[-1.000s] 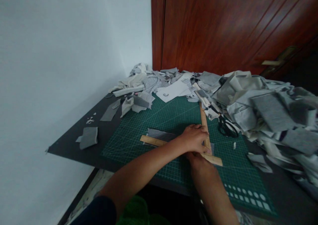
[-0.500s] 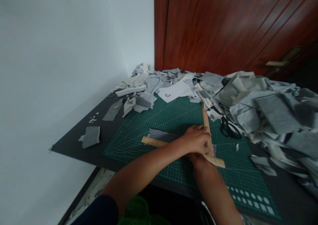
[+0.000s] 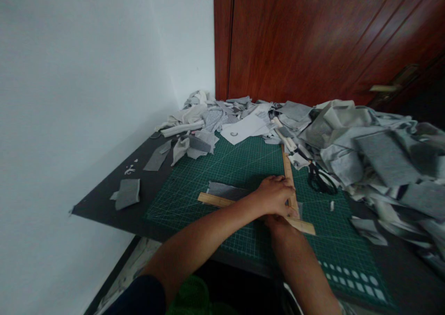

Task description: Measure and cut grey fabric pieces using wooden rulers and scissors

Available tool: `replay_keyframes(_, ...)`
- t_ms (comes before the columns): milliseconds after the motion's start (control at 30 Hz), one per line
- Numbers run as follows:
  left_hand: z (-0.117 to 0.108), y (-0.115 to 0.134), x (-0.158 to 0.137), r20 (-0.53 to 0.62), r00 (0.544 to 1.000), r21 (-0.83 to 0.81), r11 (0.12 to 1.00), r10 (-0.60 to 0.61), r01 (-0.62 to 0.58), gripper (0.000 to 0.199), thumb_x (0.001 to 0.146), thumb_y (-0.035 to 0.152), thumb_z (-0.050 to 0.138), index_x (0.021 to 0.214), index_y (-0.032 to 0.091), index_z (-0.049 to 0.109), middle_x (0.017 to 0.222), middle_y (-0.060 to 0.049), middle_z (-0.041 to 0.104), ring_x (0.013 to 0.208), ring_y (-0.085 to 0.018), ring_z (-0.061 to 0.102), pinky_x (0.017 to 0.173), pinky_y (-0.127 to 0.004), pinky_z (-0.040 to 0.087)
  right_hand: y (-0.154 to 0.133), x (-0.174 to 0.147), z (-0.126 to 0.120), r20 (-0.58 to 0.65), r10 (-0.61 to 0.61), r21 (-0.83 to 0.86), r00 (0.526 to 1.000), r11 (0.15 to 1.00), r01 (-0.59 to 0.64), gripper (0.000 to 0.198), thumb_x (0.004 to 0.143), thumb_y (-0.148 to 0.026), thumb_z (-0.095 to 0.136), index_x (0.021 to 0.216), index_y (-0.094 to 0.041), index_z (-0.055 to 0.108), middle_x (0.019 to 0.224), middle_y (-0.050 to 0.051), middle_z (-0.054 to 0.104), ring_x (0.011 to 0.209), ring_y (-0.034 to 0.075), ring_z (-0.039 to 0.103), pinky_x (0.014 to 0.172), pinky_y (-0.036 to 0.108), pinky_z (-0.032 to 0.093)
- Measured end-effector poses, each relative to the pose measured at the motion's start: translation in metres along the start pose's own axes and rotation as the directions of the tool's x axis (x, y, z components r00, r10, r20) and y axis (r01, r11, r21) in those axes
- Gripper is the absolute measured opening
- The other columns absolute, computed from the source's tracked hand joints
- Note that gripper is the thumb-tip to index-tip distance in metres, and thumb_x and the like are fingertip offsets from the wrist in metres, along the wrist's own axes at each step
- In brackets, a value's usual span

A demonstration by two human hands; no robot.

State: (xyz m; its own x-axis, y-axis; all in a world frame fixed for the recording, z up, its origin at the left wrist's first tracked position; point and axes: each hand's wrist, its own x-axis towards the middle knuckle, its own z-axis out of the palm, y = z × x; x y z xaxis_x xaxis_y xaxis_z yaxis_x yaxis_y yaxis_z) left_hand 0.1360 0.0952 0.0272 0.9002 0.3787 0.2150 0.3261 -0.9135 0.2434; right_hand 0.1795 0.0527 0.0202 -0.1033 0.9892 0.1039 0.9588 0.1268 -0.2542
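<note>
My left hand (image 3: 276, 195) rests over the spot where two wooden rulers meet, its fingers bent down on the upright ruler (image 3: 288, 169). The second wooden ruler (image 3: 215, 200) runs crosswise under my left forearm, and its right end shows past my wrist. Beneath that ruler lies a grey piece of fabric (image 3: 225, 189), partly covered. Close below the left hand, my right hand (image 3: 277, 223) is tucked against the crosswise ruler. Its fingers are hidden, so whatever they hold does not show. Everything lies on a green cutting mat (image 3: 194, 176).
Black-handled scissors (image 3: 321, 179) lie right of the upright ruler. A large heap of grey and cream fabric scraps (image 3: 385, 157) fills the right side and continues along the back. White paper (image 3: 245, 129) lies at the mat's far edge. A folded grey scrap (image 3: 128, 193) sits left.
The view has shifted very slightly. Both hands, the rulers and the fabric stay in the same places.
</note>
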Motion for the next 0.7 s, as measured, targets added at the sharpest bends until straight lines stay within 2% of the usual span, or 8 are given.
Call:
replay_keyframes(133, 0.000, 0.000, -0.001, -0.006, 1.000, -0.005, 1.000, -0.001, 0.001, 0.050, 0.080, 0.056, 0.076, 0.113, 0.020, 0.071, 0.127, -0.010, 0.066, 0.123, -0.032, 0.058, 0.102, -0.044, 0.047, -0.001, 0.006, 0.008, 0.023, 0.050, 0.014, 0.999, 0.999, -0.050, 0.017, 0.102, -0.030, 0.061, 0.115, -0.024, 0.070, 0.122, 0.009, 0.069, 0.108, 0.025, 0.067, 0.090, 0.040, 0.058)
replay_keyframes(233, 0.002, -0.001, 0.000, -0.013, 1.000, -0.011, 1.000, 0.000, 0.000, 0.049, 0.080, 0.056, 0.076, 0.113, 0.021, 0.072, 0.126, -0.009, 0.066, 0.123, -0.032, 0.058, 0.102, -0.044, 0.047, 0.000, -0.011, 0.003, 0.044, 0.066, 0.030, 0.997, 0.997, -0.067, 0.016, 0.102, -0.029, 0.061, 0.113, -0.025, 0.072, 0.119, 0.009, 0.070, 0.110, 0.026, 0.067, 0.090, 0.039, 0.057)
replay_keyframes(367, 0.005, -0.006, 0.001, -0.039, 0.999, -0.023, 1.000, 0.021, -0.021, 0.051, 0.078, 0.055, 0.079, 0.113, 0.018, 0.071, 0.124, -0.010, 0.068, 0.123, -0.031, 0.058, 0.104, -0.043, 0.046, 0.006, -0.061, -0.016, 0.072, 0.109, 0.031, 0.991, 0.993, -0.111, 0.028, 0.100, -0.036, 0.064, 0.125, -0.022, 0.065, 0.129, 0.009, 0.065, 0.108, 0.024, 0.067, 0.091, 0.042, 0.058)
replay_keyframes(500, 0.004, -0.011, 0.002, -0.010, 0.999, -0.032, 0.999, 0.042, -0.043, 0.050, 0.079, 0.053, 0.078, 0.113, 0.017, 0.071, 0.128, -0.011, 0.066, 0.123, -0.032, 0.059, 0.106, -0.043, 0.047, 0.016, -0.103, -0.040, 0.086, 0.188, 0.016, 0.978, 0.982, -0.190, 0.029, 0.099, -0.020, 0.060, 0.126, -0.026, 0.066, 0.112, 0.008, 0.073, 0.104, 0.024, 0.070, 0.087, 0.033, 0.056)
replay_keyframes(567, 0.002, -0.012, 0.002, -0.017, 0.998, -0.042, 0.997, 0.063, -0.063, 0.045, 0.084, 0.048, 0.074, 0.116, 0.017, 0.069, 0.131, -0.011, 0.065, 0.125, -0.031, 0.058, 0.107, -0.043, 0.046, 0.024, -0.109, -0.051, 0.076, 0.237, 0.007, 0.969, 0.971, -0.238, 0.034, 0.099, -0.013, 0.053, 0.129, -0.025, 0.064, 0.108, 0.008, 0.073, 0.101, 0.023, 0.072, 0.086, 0.030, 0.054)
replay_keyframes(700, -0.002, -0.009, 0.000, -0.012, 0.999, -0.041, 0.999, 0.032, -0.032, 0.046, 0.085, 0.043, 0.072, 0.122, 0.016, 0.067, 0.138, -0.014, 0.061, 0.133, -0.034, 0.053, 0.112, -0.046, 0.043, 0.041, -0.101, -0.062, 0.036, 0.348, 0.017, 0.937, 0.937, -0.348, 0.028, 0.102, -0.015, 0.045, 0.117, -0.019, 0.068, 0.105, 0.011, 0.072, 0.095, 0.023, 0.071, 0.083, 0.029, 0.051)
